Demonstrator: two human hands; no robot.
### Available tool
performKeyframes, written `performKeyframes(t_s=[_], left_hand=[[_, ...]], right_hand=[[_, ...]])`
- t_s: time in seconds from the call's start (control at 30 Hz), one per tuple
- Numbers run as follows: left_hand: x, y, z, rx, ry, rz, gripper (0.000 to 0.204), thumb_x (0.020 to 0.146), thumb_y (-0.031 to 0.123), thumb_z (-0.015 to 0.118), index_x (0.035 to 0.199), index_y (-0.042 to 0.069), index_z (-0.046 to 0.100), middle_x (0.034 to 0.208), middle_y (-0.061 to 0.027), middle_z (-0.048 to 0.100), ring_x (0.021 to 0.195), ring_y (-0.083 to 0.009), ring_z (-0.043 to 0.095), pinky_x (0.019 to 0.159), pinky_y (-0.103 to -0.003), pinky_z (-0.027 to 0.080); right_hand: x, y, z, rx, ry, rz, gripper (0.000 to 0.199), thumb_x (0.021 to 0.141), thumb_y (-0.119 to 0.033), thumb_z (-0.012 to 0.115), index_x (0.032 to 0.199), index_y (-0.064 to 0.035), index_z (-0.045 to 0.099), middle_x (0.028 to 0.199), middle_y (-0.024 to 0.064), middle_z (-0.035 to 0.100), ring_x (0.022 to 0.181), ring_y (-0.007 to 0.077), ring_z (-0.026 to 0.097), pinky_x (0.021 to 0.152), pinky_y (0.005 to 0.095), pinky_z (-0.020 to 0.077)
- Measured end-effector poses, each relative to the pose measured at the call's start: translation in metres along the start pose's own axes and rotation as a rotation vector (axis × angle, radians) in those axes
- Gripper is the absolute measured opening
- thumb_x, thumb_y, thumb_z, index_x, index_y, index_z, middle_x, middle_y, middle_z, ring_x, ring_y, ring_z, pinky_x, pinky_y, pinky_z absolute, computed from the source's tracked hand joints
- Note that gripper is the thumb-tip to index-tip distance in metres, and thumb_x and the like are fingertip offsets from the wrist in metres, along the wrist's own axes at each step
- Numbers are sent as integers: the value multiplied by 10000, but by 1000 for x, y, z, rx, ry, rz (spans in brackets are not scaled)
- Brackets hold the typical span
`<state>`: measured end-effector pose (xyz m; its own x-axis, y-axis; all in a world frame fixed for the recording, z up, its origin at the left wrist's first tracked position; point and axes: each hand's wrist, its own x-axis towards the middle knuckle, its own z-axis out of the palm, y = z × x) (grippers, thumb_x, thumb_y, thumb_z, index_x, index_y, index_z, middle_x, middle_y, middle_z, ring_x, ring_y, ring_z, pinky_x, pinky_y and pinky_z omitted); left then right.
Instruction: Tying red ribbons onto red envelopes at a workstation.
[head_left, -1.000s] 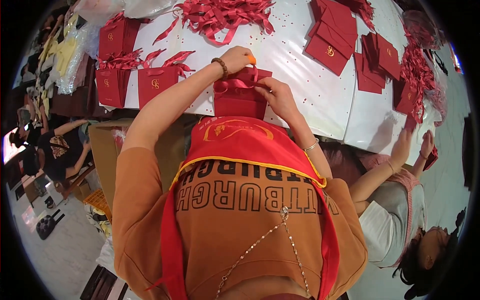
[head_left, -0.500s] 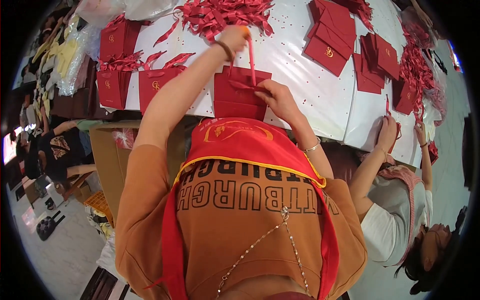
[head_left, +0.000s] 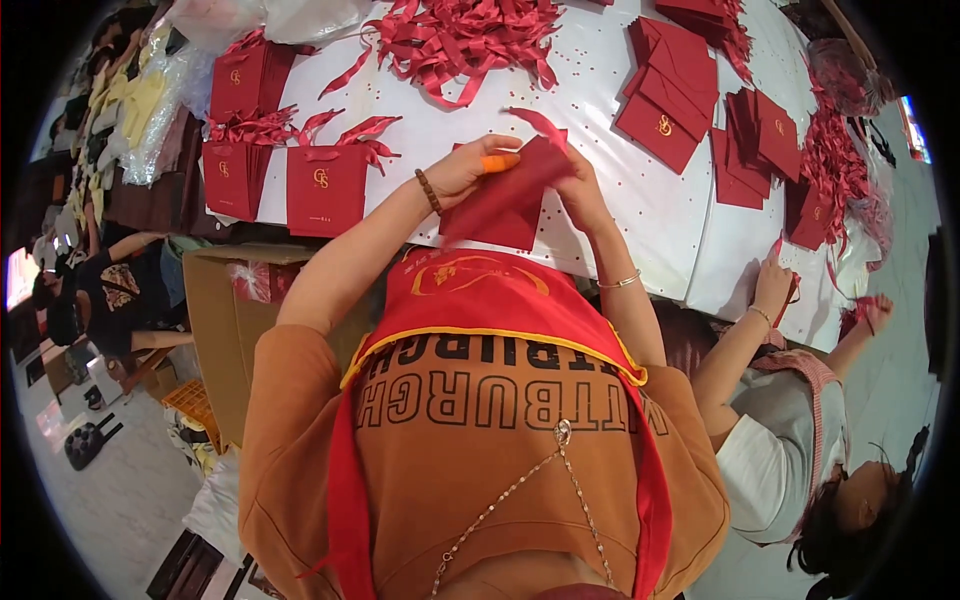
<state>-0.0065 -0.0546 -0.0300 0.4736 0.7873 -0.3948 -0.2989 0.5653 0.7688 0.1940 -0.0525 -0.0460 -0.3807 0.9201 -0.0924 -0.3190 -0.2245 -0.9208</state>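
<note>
A small dark-red gift bag (head_left: 515, 188), tilted and smeared by motion, is held between my two hands above the table edge. My left hand (head_left: 472, 168), with an orange cover on one finger, closes on its left side. On the other side my right hand (head_left: 582, 190) grips the bag near its top, its fingertips partly hidden. A red ribbon (head_left: 538, 122) sticks up from the bag's top end. Beneath lies another flat red bag (head_left: 518, 232) on the white tabletop, partly covered by the held one. Beyond my hands is a heap of loose red ribbons (head_left: 465, 40).
To the left stand red bags with ribbons (head_left: 326, 190) and a bunched stack (head_left: 233, 185). Flat red bags (head_left: 662, 95) lie to the right. At the far right a co-worker's hands (head_left: 773, 290) handle ribbon. A cardboard box (head_left: 222, 340) sits below the table's left edge.
My left hand has come back from the ribbon heap toward me. A bag that lay flat is now lifted and tilted between both hands, with ribbon at its top.
</note>
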Motion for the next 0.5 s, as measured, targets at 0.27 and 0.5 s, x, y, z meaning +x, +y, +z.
performKeyframes(t_s=[0.27,0.5], left_hand=[[1,6,-35,1078,536,60,289,809,231,579,1028,46,547,997,-139,575,870,-271,583,753,-371,467],[37,22,-65,1667,742,193,190,800,148,482,949,54,553,948,-155,581,847,-343,578,705,-422,458]], right_hand=[[-4,-5,-23,-269,570,-34,201,835,-175,585,992,-52,565,812,1,553,685,66,486,606,213,415],[0,11,36,-921,-29,-159,231,752,-250,650,905,-79,619,789,80,581,742,234,562,649,329,450]])
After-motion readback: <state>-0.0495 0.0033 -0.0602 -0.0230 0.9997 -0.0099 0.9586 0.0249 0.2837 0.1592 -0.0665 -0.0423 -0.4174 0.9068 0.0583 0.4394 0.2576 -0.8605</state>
